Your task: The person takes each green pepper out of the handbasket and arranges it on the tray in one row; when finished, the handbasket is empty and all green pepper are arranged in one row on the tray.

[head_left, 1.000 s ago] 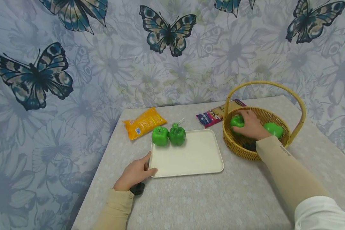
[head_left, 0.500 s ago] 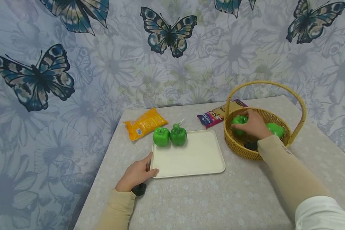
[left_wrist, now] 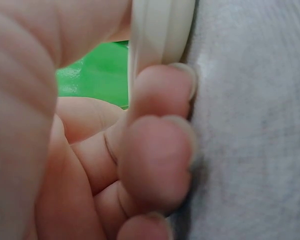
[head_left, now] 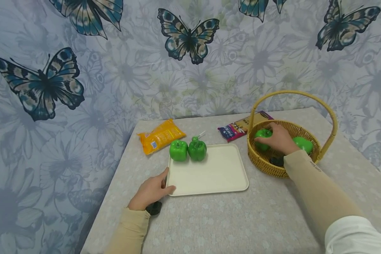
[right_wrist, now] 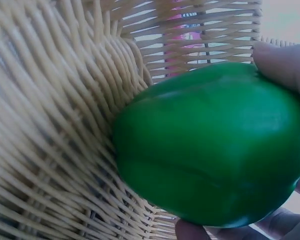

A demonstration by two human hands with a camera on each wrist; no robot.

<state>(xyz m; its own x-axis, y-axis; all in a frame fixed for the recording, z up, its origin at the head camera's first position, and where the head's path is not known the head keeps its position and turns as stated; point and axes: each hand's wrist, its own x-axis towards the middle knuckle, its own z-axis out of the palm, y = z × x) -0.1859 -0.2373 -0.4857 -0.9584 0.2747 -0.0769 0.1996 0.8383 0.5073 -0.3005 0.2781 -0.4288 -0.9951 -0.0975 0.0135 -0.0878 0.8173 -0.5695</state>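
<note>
Presently, right hand (head_left: 282, 138) grasps glossy green bell pepper (head_left: 262, 134) inside left edge of yellow wicker basket (head_left: 266, 168); left hand (head_left: 150, 192) grips cream rectangular tray (head_left: 214, 176) at left edge. Even finger pressure advisable.

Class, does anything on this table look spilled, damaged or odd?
Nothing looks spilled or damaged. One oddity: a thin pale strip juts above the right-hand pepper on the tray; the left-hand pepper shows none.

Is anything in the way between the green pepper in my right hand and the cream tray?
Yes, the side wall of the wicker basket: your right hand holds the green pepper inside it. The handle rises from that side too. Beyond the rim, nothing visible blocks the cream tray.
</note>
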